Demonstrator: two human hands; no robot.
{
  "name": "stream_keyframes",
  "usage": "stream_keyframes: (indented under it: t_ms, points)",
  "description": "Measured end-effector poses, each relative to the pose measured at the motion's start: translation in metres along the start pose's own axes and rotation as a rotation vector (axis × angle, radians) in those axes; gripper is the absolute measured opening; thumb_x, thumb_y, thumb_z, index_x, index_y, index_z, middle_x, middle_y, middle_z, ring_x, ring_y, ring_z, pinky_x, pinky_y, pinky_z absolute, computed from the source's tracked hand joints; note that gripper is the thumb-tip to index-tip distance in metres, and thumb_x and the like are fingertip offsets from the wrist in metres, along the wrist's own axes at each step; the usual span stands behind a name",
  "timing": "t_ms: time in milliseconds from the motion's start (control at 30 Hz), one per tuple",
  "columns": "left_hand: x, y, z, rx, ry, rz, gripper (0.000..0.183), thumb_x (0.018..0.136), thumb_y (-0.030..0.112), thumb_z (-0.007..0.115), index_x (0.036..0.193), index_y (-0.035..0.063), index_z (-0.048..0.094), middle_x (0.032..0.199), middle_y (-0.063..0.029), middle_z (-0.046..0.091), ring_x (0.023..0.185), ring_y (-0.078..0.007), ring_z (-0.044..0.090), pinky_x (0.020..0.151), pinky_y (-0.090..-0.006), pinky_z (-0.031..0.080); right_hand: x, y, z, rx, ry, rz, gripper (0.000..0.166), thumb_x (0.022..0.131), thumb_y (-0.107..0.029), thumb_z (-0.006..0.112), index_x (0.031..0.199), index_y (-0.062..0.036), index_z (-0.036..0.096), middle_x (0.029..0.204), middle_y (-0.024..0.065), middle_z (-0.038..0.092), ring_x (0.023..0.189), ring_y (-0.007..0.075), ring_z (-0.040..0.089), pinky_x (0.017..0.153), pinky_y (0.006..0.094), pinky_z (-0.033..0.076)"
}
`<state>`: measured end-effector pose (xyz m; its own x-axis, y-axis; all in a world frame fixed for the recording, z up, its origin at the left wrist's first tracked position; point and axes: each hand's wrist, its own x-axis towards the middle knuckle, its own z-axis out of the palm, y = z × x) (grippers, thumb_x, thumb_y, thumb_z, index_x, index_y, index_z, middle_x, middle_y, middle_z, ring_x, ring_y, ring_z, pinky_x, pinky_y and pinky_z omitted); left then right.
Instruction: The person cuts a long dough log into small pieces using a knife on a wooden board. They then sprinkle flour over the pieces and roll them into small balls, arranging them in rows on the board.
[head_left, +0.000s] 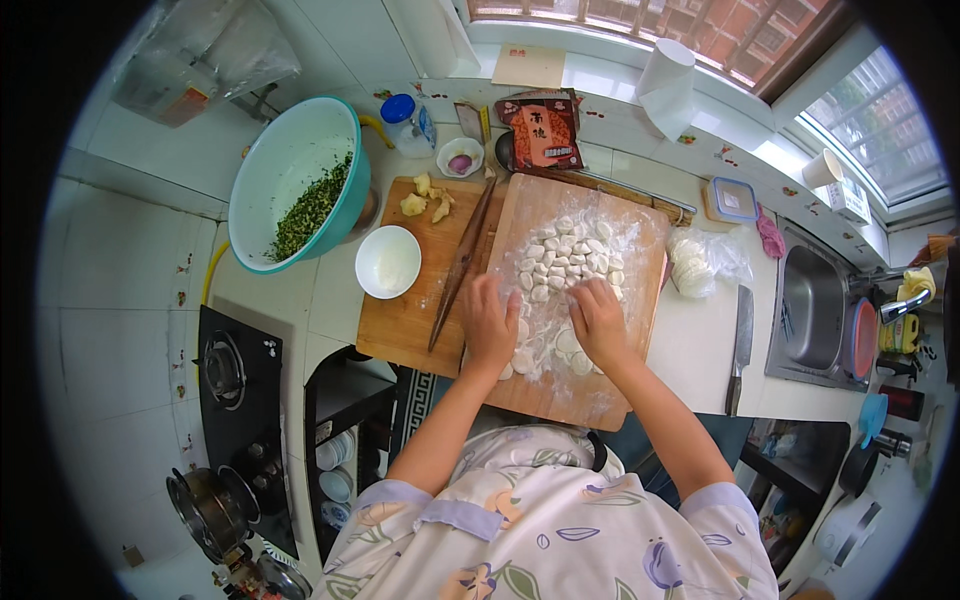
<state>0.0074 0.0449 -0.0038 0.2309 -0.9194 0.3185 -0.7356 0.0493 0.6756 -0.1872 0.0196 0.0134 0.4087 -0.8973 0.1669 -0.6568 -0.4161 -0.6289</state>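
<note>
Several small pieces of white dough (556, 261) lie close together on a floured wooden board (517, 217). At the board's left edge is my left hand (491, 319), its thumb apart from the fingers and nothing seen in it. My right hand (598, 319) rests over the board just below the dough pieces, fingers bent down; whether it holds something is hidden. Flattened dough rounds (580, 363) lie between and below the hands. A tapered wooden rolling pin (463, 262) lies left of my left hand, on a second cutting board (382, 330). A white bowl (388, 262) with pale powder stands there too.
A turquoise basin (352, 210) of chopped greens stands at the left, above a gas hob (240, 420). Ginger pieces (413, 205) lie on the second board. To the right are a bag of dough wrappers (691, 262), a kitchen knife (742, 337) and a sink (814, 315).
</note>
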Motion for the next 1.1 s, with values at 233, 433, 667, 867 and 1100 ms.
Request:
stream_keyframes:
  t_ms: [233, 433, 667, 867, 1100]
  points:
    - [-0.031, -0.005, -0.016, -0.067, -0.363, 0.153, 0.018, 0.076, 0.007, 0.075, 0.091, 0.0032, 0.066, 0.098, -0.012, 0.058, 0.097, -0.0333, 0.056, 0.082, -0.0408, 0.047, -0.056, -0.004, -0.011, -0.128, -0.143, -0.168, 0.037, 0.073, -0.012, 0.072, 0.109, -0.0068, 0.062, 0.109, 0.0108, 0.057, 0.107, 0.0312, 0.053, 0.092, 0.043, 0.043]
    - [-0.026, 0.01, -0.02, -0.132, -0.294, 0.087, 0.019, 0.077, 0.008, 0.074, 0.094, 0.0032, 0.066, 0.095, -0.0116, 0.059, 0.092, -0.0335, 0.059, 0.079, -0.0407, 0.048, -0.042, 0.0, -0.019, -0.026, 0.149, 0.201, 0.035, 0.073, -0.005, 0.07, 0.107, -0.0047, 0.061, 0.107, 0.0154, 0.055, 0.102, 0.0355, 0.056, 0.084, 0.0441, 0.047]
    - [0.004, 0.039, 0.031, -0.026, -0.296, 0.244, 0.033, 0.077, 0.013, 0.076, 0.108, 0.0081, 0.065, 0.092, -0.0096, 0.059, 0.09, -0.0297, 0.06, 0.074, -0.0387, 0.05, -0.031, 0.003, -0.012, -0.095, 0.025, 0.011, 0.035, 0.073, 0.002, 0.068, 0.107, -0.0026, 0.059, 0.105, 0.018, 0.054, 0.095, 0.0398, 0.056, 0.08, 0.0452, 0.048]
    - [-0.002, 0.041, 0.021, -0.138, -0.434, -0.023, 0.031, 0.076, 0.013, 0.075, 0.105, 0.0069, 0.065, 0.09, -0.0111, 0.064, 0.089, -0.0306, 0.062, 0.076, -0.039, 0.05, -0.041, 0.007, -0.016, 0.003, -0.076, 0.126, 0.036, 0.073, 0.001, 0.069, 0.107, -0.0025, 0.058, 0.104, 0.0174, 0.054, 0.097, 0.0388, 0.055, 0.083, 0.0452, 0.048]
    - [-0.019, 0.025, -0.018, -0.027, -0.486, 0.026, 0.032, 0.078, 0.016, 0.076, 0.105, 0.0004, 0.067, 0.11, -0.0154, 0.061, 0.102, -0.0325, 0.058, 0.087, -0.0396, 0.048, -0.038, 0.007, -0.032, -0.008, 0.009, 0.097, 0.039, 0.077, -0.003, 0.069, 0.115, -0.0021, 0.058, 0.107, 0.0184, 0.055, 0.1, 0.039, 0.055, 0.085, 0.0443, 0.047]
